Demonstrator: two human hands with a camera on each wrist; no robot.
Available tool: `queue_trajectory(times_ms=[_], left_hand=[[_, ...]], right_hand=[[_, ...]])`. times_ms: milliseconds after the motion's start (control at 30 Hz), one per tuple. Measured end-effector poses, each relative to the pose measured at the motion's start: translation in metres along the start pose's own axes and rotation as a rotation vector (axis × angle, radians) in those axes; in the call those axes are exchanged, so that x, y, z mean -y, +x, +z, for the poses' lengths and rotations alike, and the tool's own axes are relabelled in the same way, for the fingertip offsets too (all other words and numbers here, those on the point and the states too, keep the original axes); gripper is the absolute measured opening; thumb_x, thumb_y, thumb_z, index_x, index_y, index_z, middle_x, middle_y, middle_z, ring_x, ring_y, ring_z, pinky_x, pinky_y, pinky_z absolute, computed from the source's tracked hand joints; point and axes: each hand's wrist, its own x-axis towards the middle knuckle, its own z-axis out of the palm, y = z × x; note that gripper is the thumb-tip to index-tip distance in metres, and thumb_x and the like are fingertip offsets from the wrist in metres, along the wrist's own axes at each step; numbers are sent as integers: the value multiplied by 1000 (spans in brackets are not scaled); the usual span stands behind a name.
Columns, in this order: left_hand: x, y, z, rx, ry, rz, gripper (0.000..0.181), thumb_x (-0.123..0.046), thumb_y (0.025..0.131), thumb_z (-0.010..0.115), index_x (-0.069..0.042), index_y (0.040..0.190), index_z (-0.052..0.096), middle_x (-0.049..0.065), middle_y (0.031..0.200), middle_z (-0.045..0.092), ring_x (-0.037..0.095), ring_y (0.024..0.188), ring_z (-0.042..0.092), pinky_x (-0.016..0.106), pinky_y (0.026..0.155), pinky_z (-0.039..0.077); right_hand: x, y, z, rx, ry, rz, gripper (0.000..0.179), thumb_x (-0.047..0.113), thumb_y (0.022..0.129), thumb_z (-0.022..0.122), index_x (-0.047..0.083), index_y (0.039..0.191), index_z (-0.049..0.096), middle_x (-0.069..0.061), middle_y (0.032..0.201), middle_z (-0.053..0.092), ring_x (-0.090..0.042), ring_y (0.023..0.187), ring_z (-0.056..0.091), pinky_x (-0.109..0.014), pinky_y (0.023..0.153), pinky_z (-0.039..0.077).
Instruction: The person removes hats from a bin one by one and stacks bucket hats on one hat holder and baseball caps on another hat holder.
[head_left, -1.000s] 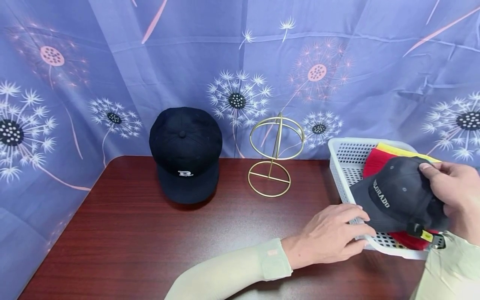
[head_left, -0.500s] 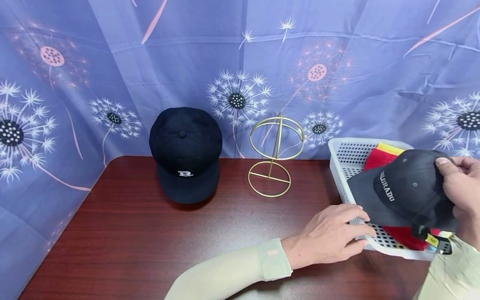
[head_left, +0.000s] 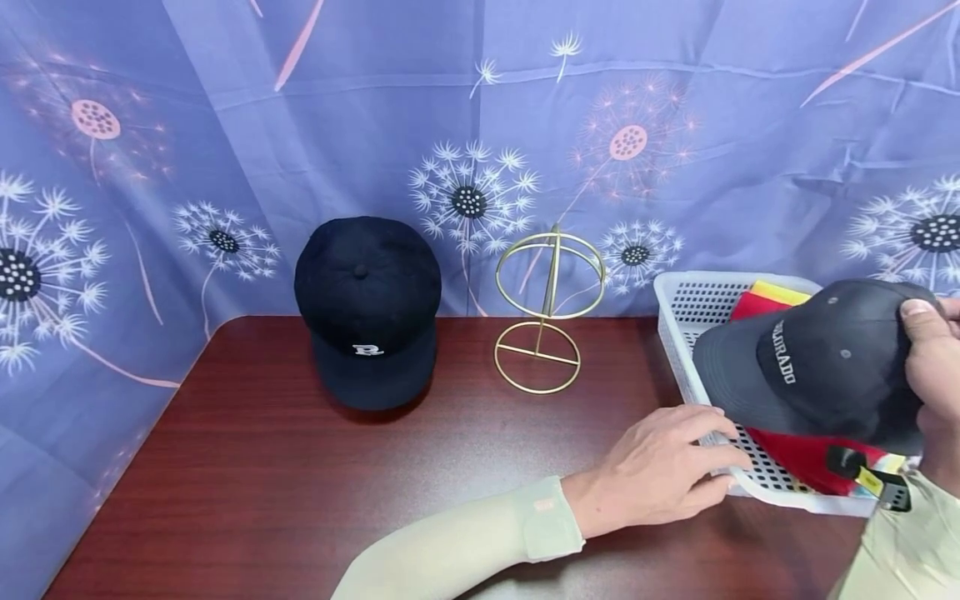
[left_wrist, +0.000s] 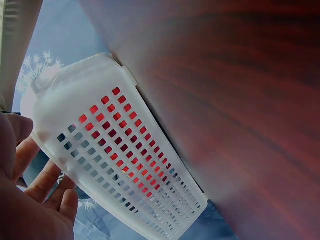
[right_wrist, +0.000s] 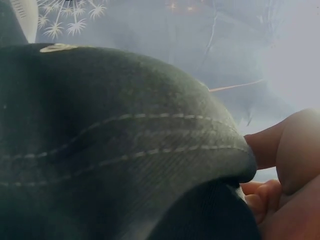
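Note:
A dark grey baseball cap (head_left: 840,358) lettered "COLORADO" tilts over a white plastic basket (head_left: 678,358), its brim pointing left. My right hand (head_left: 933,367) pinches the back edge of its crown, thumb on top. Stitched fabric of the same cap (right_wrist: 120,135) fills much of the right wrist view, with the fingers at its edge. My left hand (head_left: 660,467) holds the basket's near left rim; the left wrist view shows its fingers (left_wrist: 42,185) at the top of the perforated wall. Red and yellow fabric (head_left: 813,462) lies in the basket, partly hidden by the cap.
A navy cap (head_left: 367,308) with a white letter sits at the back left of the dark wooden table (head_left: 465,467). Between it and the basket stands a gold wire stand (head_left: 537,357) with rings. A blue dandelion-print curtain (head_left: 360,108) hangs behind.
The grey cap has moved up and to the right in my right hand, showing more red fabric below it. My left hand stays on the basket rim. The head view has shifted slightly.

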Motion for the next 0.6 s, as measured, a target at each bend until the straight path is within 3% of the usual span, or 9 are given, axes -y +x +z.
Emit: queue_trajectory(times_ms=[67,133,267,400,600], left_hand=[[0,0,-1,-10,7,5,27,-30,99,66,-32,122,78,-11,127,65,5,125,57,16,113,37],[0,1,-1,-15,13,12,26,-30,99,66,-32,122,79,-11,127,65,6,125,57,16,113,37],[0,1,-2,-11,25,15,26,-31,100,66,-32,122,79,-11,127,65,5,127,57,16,115,35],[0,1,-1,3,17,7,27,-31,99,67,-33,123,79,-11,128,65,5,128,56,17,115,35],[0,0,0,6,11,-5,27,-31,98,68,-34,123,79,-12,127,65,5,127,56,17,114,36]], right_hand=[[1,-1,-1,-1,-100,-23,26,15,108,51,32,88,54,22,74,51,7,66,47,-6,58,33],[0,-1,-3,27,-126,-23,23,19,109,50,34,92,55,23,82,51,5,76,45,-7,62,31],[-2,-2,-5,5,-38,32,19,24,109,53,39,98,57,20,98,50,2,89,42,-11,84,33],[-3,-4,-1,-96,-69,-70,24,24,109,52,42,94,55,22,98,47,5,89,41,-13,96,28],[-2,-12,3,-126,-86,-153,23,24,111,49,44,100,53,25,99,45,8,92,40,-11,98,28]])
